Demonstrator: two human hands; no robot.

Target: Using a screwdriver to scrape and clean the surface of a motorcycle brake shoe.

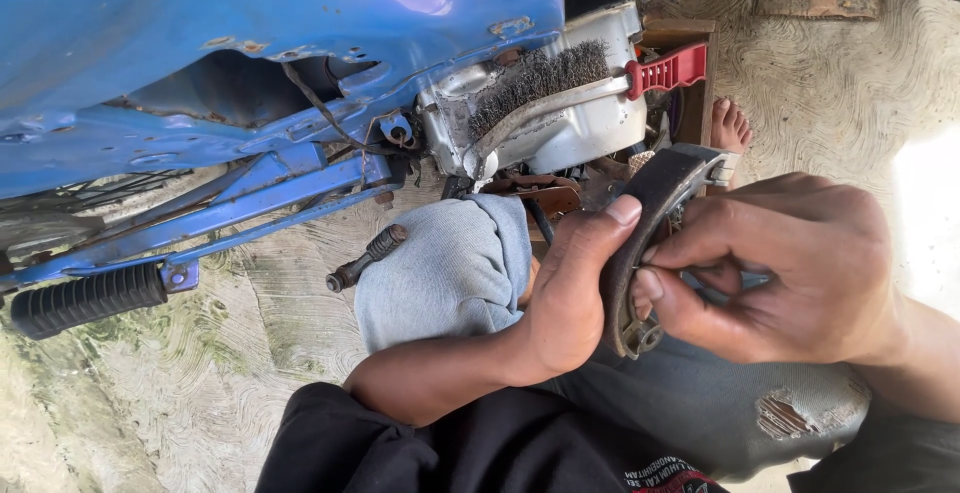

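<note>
Both hands — left hand (570,293), right hand (790,273) — clamp a curved brake shoe (640,223) beside the blue motorcycle (250,43).

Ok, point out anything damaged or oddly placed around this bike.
The blue body panel has chipped, rusty patches along its lower edge. A wire brush with a red handle lies perched on the engine casing rather than on the ground. The trousers are torn near the right hand.

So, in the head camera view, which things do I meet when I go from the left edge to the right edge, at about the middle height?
Black rubber footpeg → small dark bolt → grey-clad knee → left hand → curved brake shoe → right hand.
</note>
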